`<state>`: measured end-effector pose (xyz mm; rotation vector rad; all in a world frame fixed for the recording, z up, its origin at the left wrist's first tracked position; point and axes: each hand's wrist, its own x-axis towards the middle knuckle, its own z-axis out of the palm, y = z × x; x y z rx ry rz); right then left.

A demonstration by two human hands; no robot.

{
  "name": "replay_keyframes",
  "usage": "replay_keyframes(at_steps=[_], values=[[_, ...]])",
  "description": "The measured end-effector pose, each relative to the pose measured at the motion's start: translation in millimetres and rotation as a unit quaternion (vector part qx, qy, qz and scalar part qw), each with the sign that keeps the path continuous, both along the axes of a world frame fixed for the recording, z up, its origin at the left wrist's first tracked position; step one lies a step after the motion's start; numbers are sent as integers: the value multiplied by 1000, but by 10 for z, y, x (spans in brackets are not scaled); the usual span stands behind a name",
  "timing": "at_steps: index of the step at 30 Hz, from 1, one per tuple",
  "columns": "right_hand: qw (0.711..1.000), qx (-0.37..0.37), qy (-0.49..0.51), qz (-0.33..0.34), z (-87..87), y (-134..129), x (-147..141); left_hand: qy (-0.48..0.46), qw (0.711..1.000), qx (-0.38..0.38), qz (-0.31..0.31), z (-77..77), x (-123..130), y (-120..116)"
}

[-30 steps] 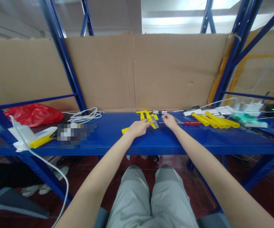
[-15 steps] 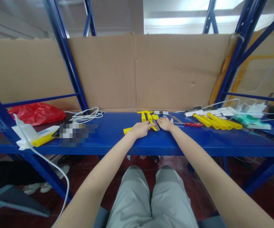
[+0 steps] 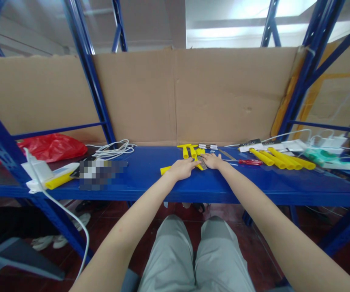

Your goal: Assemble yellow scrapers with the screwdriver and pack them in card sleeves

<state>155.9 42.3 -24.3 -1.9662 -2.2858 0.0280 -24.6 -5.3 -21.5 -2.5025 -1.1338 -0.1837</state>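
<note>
A yellow scraper (image 3: 165, 170) lies low over the blue tabletop, its handle end sticking out left of my hand. My left hand (image 3: 181, 169) is closed around its handle, index finger reaching toward the yellow head. A flat metal blade (image 3: 203, 164) shows at that head, between the two hands. My right hand (image 3: 211, 160) rests beside the blade with fingers stretched out, fingertips at its upper edge; whether they press on it is hard to see. Just behind stand two T-shaped yellow pieces (image 3: 185, 151), with a smaller yellow part (image 3: 200, 151) next to them.
A red screwdriver (image 3: 250, 162), a thin metal strip (image 3: 227, 154) and several yellow tubes (image 3: 280, 160) lie to the right. Further right sits a green-and-white item (image 3: 328, 158) among cables. At left are a coiled white cable (image 3: 116, 150), a white power strip (image 3: 39, 174) and a red bag (image 3: 53, 147).
The whole view has shifted slightly right and down. Both hands stay at the scraper, with hardly any change in their grip.
</note>
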Motion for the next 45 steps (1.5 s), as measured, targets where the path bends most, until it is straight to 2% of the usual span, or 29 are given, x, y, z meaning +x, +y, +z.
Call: replay_keyframes(at_steps=[6, 17, 23, 27, 37, 45], values=[[999, 18, -35, 1, 15, 5, -25, -5, 1000, -1, -2, -4, 2, -4], [998, 42, -38, -17, 26, -122, -9, -3, 1000, 3, -2, -1, -1, -6], [998, 33, -53, 6, 42, -146, -12, -2, 1000, 3, 0, 6, 4, -16], [998, 27, -59, -2, 48, -149, -8, 0, 1000, 6, 2, 2, 4, -13], [996, 72, -54, -5, 47, -193, -41, -1, 1000, 8, -3, 4, -4, -17], [996, 58, -67, -6, 69, -212, -60, -6, 1000, 3, -4, -6, -4, 0]])
